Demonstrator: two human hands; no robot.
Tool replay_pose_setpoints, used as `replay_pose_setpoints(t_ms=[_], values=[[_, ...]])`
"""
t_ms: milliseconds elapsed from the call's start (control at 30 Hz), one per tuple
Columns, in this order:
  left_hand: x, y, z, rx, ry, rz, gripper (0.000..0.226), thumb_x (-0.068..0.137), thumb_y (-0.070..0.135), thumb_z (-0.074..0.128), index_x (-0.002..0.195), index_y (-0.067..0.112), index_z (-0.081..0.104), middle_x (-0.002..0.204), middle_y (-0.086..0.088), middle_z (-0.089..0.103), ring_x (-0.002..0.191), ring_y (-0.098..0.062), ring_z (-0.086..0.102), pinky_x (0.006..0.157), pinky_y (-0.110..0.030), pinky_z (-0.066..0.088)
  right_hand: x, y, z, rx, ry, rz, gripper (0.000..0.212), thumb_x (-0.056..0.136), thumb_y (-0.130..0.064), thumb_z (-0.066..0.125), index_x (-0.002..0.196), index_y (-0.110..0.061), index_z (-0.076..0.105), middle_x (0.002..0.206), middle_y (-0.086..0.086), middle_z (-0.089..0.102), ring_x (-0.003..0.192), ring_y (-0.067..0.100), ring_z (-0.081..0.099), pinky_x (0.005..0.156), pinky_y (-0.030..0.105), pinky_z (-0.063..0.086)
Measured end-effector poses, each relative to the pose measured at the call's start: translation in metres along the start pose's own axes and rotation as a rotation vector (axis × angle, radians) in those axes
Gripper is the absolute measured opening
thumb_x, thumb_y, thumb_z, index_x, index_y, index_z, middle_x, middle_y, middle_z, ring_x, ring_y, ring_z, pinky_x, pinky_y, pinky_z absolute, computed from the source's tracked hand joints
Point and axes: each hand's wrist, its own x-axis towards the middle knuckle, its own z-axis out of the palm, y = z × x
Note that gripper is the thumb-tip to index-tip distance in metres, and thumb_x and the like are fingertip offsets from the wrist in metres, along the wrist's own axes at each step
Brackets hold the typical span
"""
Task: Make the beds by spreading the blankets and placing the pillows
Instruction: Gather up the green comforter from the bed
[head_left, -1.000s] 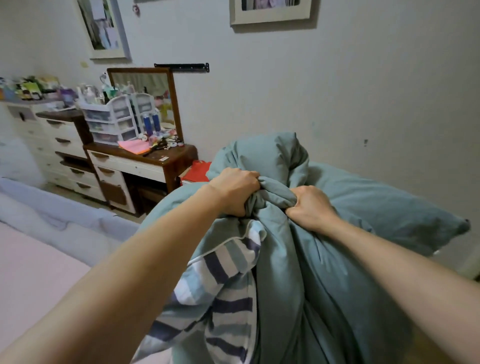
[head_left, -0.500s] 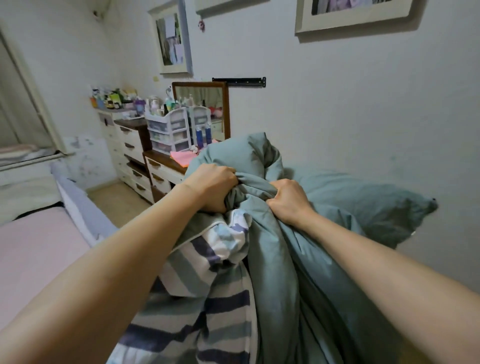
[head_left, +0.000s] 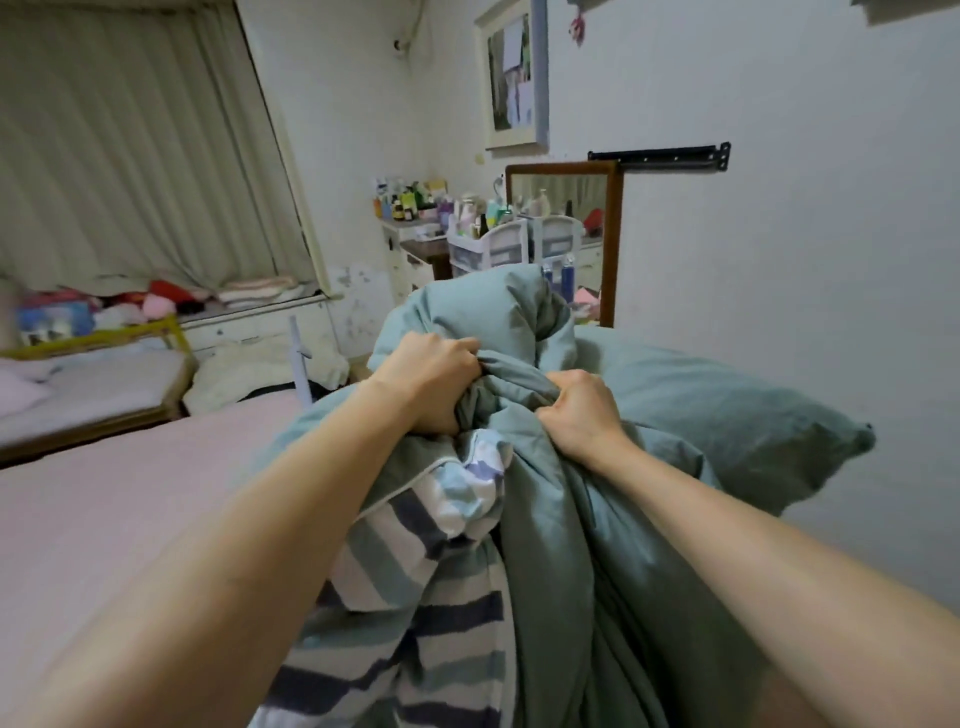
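Note:
A bunched teal blanket (head_left: 649, 545) with a blue-and-white striped underside (head_left: 415, 597) hangs in front of me, lifted off the bed. My left hand (head_left: 431, 379) grips a gathered fold at the top of the bundle. My right hand (head_left: 582, 410) grips the fabric right beside it, a little lower. A corner of the blanket sticks out to the right near the wall. The bed with a pink sheet (head_left: 104, 519) lies bare to the left, below my left arm. No pillow is clearly visible on it.
A small second bed (head_left: 93, 379) with a yellow rail and stuffed toys stands at the left under a curtained window (head_left: 130, 145). A dresser with a mirror (head_left: 566, 208) and many bottles lines the far wall. A white wall runs along the right.
My view has swung left, bringing the window, the small bed and the pink sheet into sight. Both hands keep the same grip on the blanket, carried along with the turn.

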Motion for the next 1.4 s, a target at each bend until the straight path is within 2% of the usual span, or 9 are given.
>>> replay_pose_setpoints(t_ms=[200,367,533,767,933,1000,1100,1167,1400], values=[[0.039,-0.026,0.003,0.077,-0.106,-0.235,0.032,0.073,0.037,0.063,0.099,0.019,0.062,0.111,-0.001,0.05,0.088,-0.027,0.061,0.066,-0.035,0.048,0.082,0.003,0.025,0.118,-0.093,-0.158,0.006,0.069,-0.016,0.063,0.067,-0.011,0.062,0.073,0.018,0.067,0.079,0.037,0.06,0.06,0.03,0.038],[0.054,-0.079,0.014,0.141,-0.101,-0.481,0.027,0.08,0.034,0.06,0.101,0.018,0.062,0.113,-0.001,0.048,0.088,-0.027,0.062,0.058,-0.032,0.034,0.157,-0.033,0.063,0.209,-0.147,-0.284,0.014,0.056,-0.03,0.047,0.051,-0.016,0.046,0.069,0.016,0.065,0.076,0.037,0.058,0.059,0.029,0.035],[0.075,-0.146,0.05,0.149,-0.067,-0.588,0.025,0.082,0.03,0.059,0.102,0.017,0.063,0.113,-0.001,0.048,0.088,-0.027,0.062,0.058,-0.033,0.034,0.232,-0.066,0.117,0.194,-0.15,-0.411,0.017,0.062,-0.027,0.056,0.062,-0.011,0.056,0.064,0.012,0.062,0.074,0.037,0.058,0.058,0.03,0.036],[0.137,-0.286,0.127,0.106,-0.022,-0.634,0.02,0.083,0.024,0.057,0.102,0.017,0.061,0.113,-0.002,0.048,0.096,-0.026,0.061,0.06,-0.034,0.038,0.37,-0.116,0.215,0.15,-0.103,-0.485,0.03,0.053,-0.027,0.045,0.066,-0.004,0.058,0.054,0.003,0.049,0.067,0.034,0.051,0.056,0.029,0.032],[0.206,-0.386,0.164,0.14,0.041,-0.642,0.02,0.083,0.025,0.058,0.101,0.017,0.062,0.11,-0.002,0.048,0.092,-0.025,0.061,0.057,-0.034,0.037,0.48,-0.139,0.267,0.166,-0.069,-0.482,0.019,0.063,-0.02,0.057,0.053,-0.011,0.043,0.049,-0.003,0.042,0.063,0.03,0.043,0.056,0.028,0.028],[0.241,-0.421,0.185,0.168,0.048,-0.626,0.019,0.083,0.024,0.057,0.1,0.018,0.062,0.11,-0.001,0.048,0.09,-0.025,0.061,0.057,-0.034,0.035,0.527,-0.138,0.293,0.175,-0.041,-0.469,0.025,0.066,-0.014,0.061,0.052,-0.013,0.041,0.052,0.0,0.044,0.064,0.031,0.045,0.057,0.029,0.029],[0.289,-0.465,0.218,0.187,0.04,-0.64,0.019,0.083,0.021,0.056,0.101,0.018,0.061,0.11,-0.001,0.048,0.089,-0.024,0.06,0.056,-0.033,0.033,0.591,-0.134,0.334,0.18,-0.024,-0.469,0.007,0.067,-0.014,0.061,0.063,-0.009,0.057,0.061,0.008,0.058,0.071,0.036,0.053,0.058,0.029,0.031],[0.321,-0.496,0.244,0.191,0.036,-0.657,0.02,0.083,0.019,0.056,0.102,0.019,0.061,0.11,-0.001,0.047,0.09,-0.024,0.06,0.057,-0.033,0.033,0.635,-0.13,0.363,0.185,-0.022,-0.484,0.009,0.067,-0.015,0.061,0.072,-0.009,0.065,0.067,0.012,0.064,0.074,0.037,0.055,0.058,0.029,0.033],[0.443,-0.63,0.324,0.185,0.001,-0.703,0.02,0.083,0.018,0.055,0.102,0.018,0.061,0.111,-0.001,0.046,0.091,-0.025,0.06,0.056,-0.033,0.032,0.81,-0.143,0.467,0.234,-0.078,-0.452,0.013,0.067,-0.015,0.059,0.059,-0.009,0.051,0.055,0.004,0.049,0.066,0.033,0.048,0.056,0.03,0.032]])
